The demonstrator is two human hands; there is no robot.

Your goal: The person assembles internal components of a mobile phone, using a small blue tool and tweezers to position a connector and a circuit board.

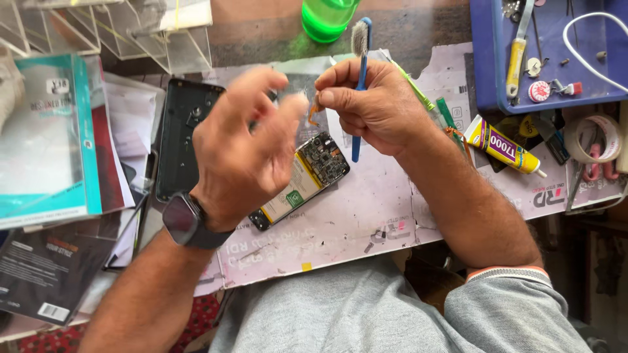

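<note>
My right hand (376,104) pinches a small orange part (314,110) at thumb and forefinger, a blue toothbrush (360,59) tucked in the same fist. The part looks thin, light, fragile; edges only. My left hand (245,144) hovers raised, fingers loosely spread, above the opened phone (304,178) on the bench (366,216).

Left hand (245,140) motion-blurred; we can't tell what its fingertips pinch, if anything. Small orange bit (314,109) at right hand (376,108) thumb: too small to ID. Opened phone w/ exposed circuit board (301,180) partly hidden under left hand. Green translucent plastic cup (325,17) cut off by top edge. Blue plastic tray (490,59) cut off top & right.
</note>
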